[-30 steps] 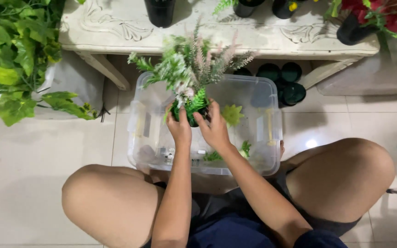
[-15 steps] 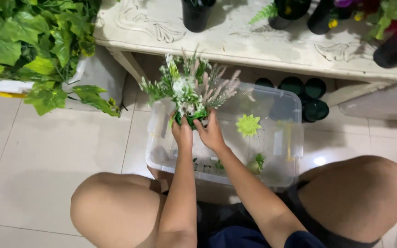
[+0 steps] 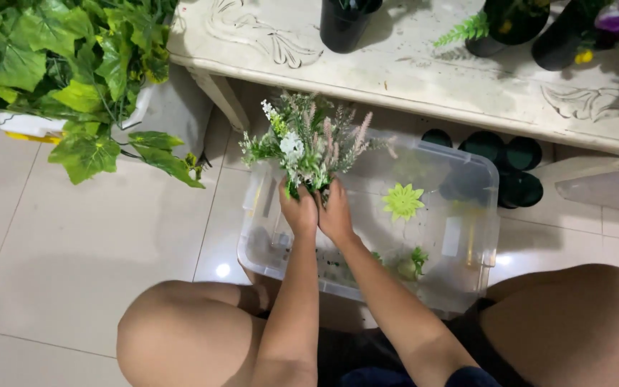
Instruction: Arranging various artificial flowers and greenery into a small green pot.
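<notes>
Holding a small artificial bouquet by its base, left hand and right hand close their fingers around it above the clear plastic bin, further left than half a second earlier. A pale rectangular label shows on the bin's right wall.

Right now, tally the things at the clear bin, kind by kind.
clear plastic bin: 1
flower bunch, gripped by the left hand and the right hand: 1
light-green leaf rosette in the bin: 1
green sprig in the bin: 1
Total: 4
</notes>
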